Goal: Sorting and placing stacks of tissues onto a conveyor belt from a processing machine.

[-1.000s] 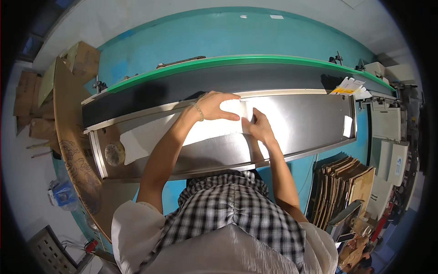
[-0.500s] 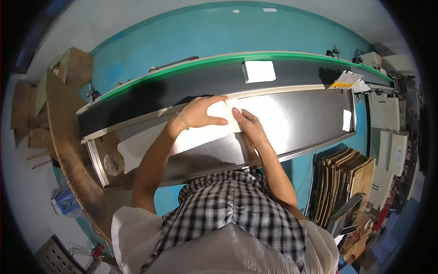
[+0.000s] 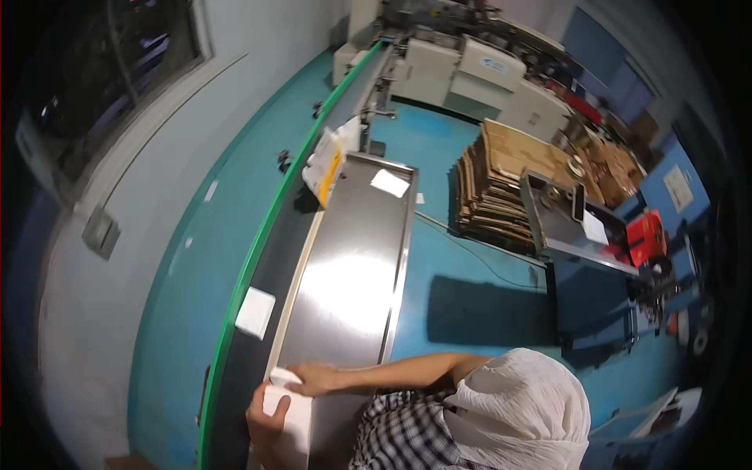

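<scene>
A long row of white paper pieces or cards (image 3: 296, 432) lies along the near end of a steel tray table (image 3: 368, 205), partly cut off by the lower edge. My left hand (image 3: 268, 421) wraps round the side of this row, its thumb on top. At the row's far end my right hand (image 3: 315, 379) has its fingers closed on a small white stack (image 3: 285, 376). Whether that stack is separate from the row is hard to tell. Left of my hands, a white block (image 3: 255, 312) rests on the dark conveyor belt (image 3: 265, 270).
The conveyor's green edge (image 3: 270, 215) runs along the left. White-and-yellow packaging (image 3: 327, 163) leans at the tray's far left corner, and a white sheet (image 3: 389, 182) lies on the tray. Stacked cardboard (image 3: 501, 184) and a blue cabinet (image 3: 599, 301) stand right.
The view has swung to the right, so the table now runs away from me and my hands appear at lower left. Both hands remain at the end of the white row.
</scene>
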The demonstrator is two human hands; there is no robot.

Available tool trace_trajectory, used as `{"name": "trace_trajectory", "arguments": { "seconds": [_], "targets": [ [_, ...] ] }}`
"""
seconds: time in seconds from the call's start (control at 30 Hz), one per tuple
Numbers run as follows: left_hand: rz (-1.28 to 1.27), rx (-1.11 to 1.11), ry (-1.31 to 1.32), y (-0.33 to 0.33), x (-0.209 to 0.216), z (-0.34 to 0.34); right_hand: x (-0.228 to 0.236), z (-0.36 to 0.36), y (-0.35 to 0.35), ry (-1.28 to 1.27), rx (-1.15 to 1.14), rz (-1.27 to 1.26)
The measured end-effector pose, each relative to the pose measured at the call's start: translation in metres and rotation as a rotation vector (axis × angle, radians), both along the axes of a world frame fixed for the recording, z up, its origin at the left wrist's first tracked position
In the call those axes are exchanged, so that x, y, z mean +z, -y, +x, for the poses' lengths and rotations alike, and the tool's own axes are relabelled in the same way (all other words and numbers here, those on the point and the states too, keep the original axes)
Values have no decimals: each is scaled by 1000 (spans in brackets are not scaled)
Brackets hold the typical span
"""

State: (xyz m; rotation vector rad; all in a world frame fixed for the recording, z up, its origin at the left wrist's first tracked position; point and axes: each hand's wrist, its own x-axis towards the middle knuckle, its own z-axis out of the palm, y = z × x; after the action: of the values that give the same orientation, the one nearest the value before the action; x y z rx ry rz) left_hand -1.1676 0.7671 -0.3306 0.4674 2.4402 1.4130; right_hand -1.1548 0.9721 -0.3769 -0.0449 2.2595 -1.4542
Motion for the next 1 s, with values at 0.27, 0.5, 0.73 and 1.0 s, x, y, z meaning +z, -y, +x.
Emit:
{"name": "trace_trajectory", "arguments": {
  "seconds": [0.27,0.5,0.73,1.0],
  "targets": [
    [-154,110,53,-11,30,4,3,-4,3,-175,-97,16],
    [-461,76,24,-33,49,1,-2,5,5,-182,-33,8],
    [-294,69,-130,-8,-21,-10,-3,12,-38,-117,-281,-57],
    [-490,37,31,-25,38,6,-21,49,-84,-249,-491,120]
  ]
}}
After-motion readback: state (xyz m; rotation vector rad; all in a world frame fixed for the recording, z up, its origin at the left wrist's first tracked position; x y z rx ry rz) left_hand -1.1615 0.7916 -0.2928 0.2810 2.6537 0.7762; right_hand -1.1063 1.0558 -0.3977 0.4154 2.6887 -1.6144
